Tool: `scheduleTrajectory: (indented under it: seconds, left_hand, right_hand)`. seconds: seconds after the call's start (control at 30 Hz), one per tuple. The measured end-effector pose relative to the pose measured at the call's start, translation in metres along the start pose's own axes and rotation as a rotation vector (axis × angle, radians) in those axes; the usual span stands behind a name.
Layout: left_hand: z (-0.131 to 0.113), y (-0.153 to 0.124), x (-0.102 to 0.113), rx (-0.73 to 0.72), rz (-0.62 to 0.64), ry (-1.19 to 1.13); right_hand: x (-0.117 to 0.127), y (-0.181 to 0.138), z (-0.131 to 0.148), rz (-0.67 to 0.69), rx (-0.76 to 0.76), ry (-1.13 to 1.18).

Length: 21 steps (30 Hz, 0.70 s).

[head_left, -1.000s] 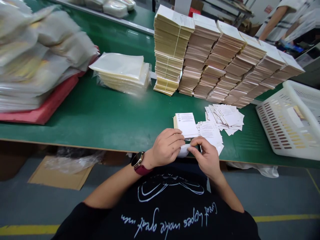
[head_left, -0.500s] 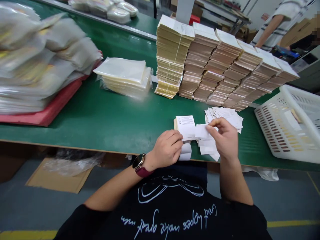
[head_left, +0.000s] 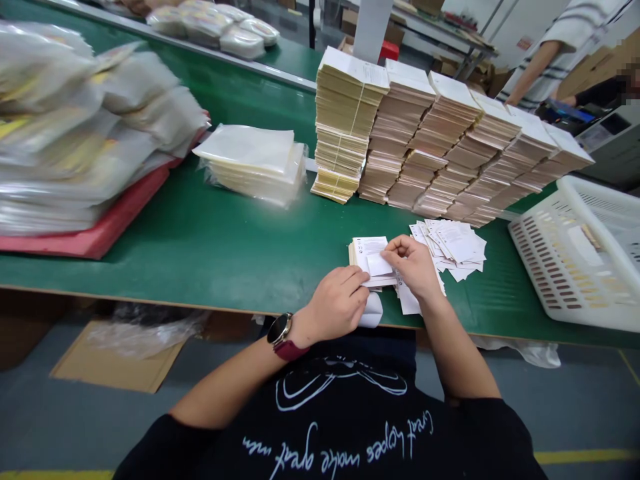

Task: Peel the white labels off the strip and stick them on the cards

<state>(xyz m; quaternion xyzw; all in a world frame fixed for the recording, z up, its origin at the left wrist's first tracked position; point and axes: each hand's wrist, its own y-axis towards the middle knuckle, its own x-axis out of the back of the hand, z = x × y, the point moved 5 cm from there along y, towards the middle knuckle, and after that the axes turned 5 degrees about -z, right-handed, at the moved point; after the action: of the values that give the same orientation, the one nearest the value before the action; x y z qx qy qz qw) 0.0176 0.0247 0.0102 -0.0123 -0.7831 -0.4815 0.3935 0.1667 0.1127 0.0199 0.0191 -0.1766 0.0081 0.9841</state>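
Observation:
A small blank white label (head_left: 379, 265) lies over the top of a stack of printed white cards (head_left: 371, 244). The thumb and forefinger of my right hand (head_left: 414, 267) pinch its right end. My left hand (head_left: 339, 299), with a watch at the wrist, has its fingers curled against the near left edge of the stack, the fingertips close to the label's lower corner. Under that hand, at the table edge, sits a white paper strip or roll (head_left: 371, 312), partly covered. More printed cards (head_left: 410, 301) lie loose beneath my right hand.
A messy pile of cards (head_left: 457, 241) is right of my right hand. Tall banded card stacks (head_left: 350, 87) stand behind. A white plastic basket (head_left: 543, 260) is at right. Bagged sleeves (head_left: 250, 157) and a heap of filled plastic bags (head_left: 75, 153) occupy the left. A person's arm (head_left: 533, 73) shows beyond.
My right hand has moved left with the label, from beside the stack to over its top card. The left hand stays at the stack's near edge. The view has shifted slightly.

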Motion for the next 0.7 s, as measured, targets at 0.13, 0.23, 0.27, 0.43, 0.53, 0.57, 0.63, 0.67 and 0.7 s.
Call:
scheduleTrajectory:
  seconds: [0.13, 0.23, 0.27, 0.43, 0.53, 0.57, 0.63, 0.67, 0.7]
  left_hand:
    - [0.000, 0.001, 0.000, -0.006, 0.012, 0.001]
    - [0.000, 0.001, 0.000, -0.008, 0.018, -0.006]
    - [0.000, 0.001, 0.000, -0.008, 0.019, -0.007]
    - [0.000, 0.000, -0.002, -0.017, 0.014, -0.002]
    - [0.000, 0.000, -0.001, -0.028, -0.007, 0.004]
    - [0.000, 0.000, -0.001, -0.029, -0.016, 0.006]
    - [0.000, -0.001, 0.000, -0.031, -0.024, 0.006]
    - [0.000, -0.001, -0.001, -0.031, -0.018, 0.003]
    - [0.000, -0.001, -0.001, -0.031, -0.004, -0.003]
  right_hand:
    - [-0.001, 0.000, -0.001, -0.020, 0.043, -0.075]
    - [-0.002, -0.002, -0.003, -0.034, 0.111, -0.181]
    - [-0.004, -0.004, -0.002, -0.035, 0.155, -0.254]
    - [-0.010, -0.018, 0.016, -0.126, 0.419, -0.857]
    - [0.002, -0.018, 0.018, -0.208, 0.324, -1.001]
    - [0.006, -0.016, 0.014, -0.181, 0.260, -0.993]
    - [0.013, -0.012, 0.002, -0.059, 0.133, -0.895]
    - [0.014, -0.010, -0.004, 0.006, 0.082, -0.807]
    - [0.015, -0.009, -0.010, 0.054, 0.043, -0.699]
